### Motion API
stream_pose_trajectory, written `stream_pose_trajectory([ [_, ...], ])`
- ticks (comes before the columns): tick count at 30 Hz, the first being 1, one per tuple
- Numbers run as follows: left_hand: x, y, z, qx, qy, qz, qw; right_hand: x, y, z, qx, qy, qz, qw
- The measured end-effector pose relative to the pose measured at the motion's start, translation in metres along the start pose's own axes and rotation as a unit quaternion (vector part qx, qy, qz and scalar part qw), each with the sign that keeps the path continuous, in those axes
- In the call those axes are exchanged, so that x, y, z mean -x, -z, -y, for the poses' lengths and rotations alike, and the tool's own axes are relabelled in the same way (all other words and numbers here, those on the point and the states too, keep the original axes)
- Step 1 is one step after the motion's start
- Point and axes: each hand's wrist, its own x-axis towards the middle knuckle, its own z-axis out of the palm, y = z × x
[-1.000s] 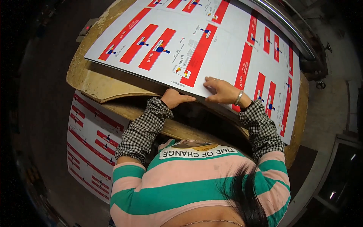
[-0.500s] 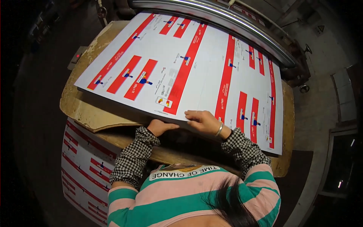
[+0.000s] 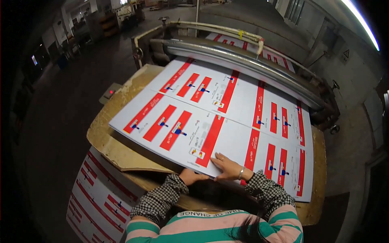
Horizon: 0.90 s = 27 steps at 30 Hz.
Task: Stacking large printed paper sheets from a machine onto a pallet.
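A stack of large white sheets [image 3: 227,140], printed with red bars and small blue and yellow pictures, lies on a worn wooden table [image 3: 103,139]. My right hand [image 3: 228,167] rests on the stack's near edge, fingers stretched over the top and thumb down at the edge. Just left of it, my left hand [image 3: 192,176] is against the same edge with its thumb pointing right; its other fingers are hidden. A top sheet [image 3: 241,87] has its near edge partway up the stack, and its far part reaches a metal roller [image 3: 239,58].
The roller sits in a frame with a cream pipe [image 3: 202,26] and hand wheels [image 3: 334,129]. More printed sheets [image 3: 99,194] lie low at the left, and others show beyond the roller. A box with a red light [image 3: 110,92] stands beside the table's left edge.
The top sheet has moved away toward the roller, baring the sheet beneath. My view has tilted up, showing more of the room. Both hands remain at the stack's near edge.
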Motion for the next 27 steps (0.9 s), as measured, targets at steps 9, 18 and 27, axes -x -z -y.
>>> stream_pose_trajectory([
  [9,-0.001,0.01,0.003,-0.08,0.041,-0.005,0.996,0.013,0.082,0.035,-0.12,0.047,-0.106,0.986],
  [18,-0.005,0.011,-0.003,0.003,0.071,0.002,0.997,0.012,0.026,0.019,-0.16,0.008,-0.062,0.985],
  [27,-0.005,0.007,0.0,-0.014,0.031,0.0,0.999,-0.025,0.02,-0.025,-0.09,-0.23,-0.145,0.958],
])
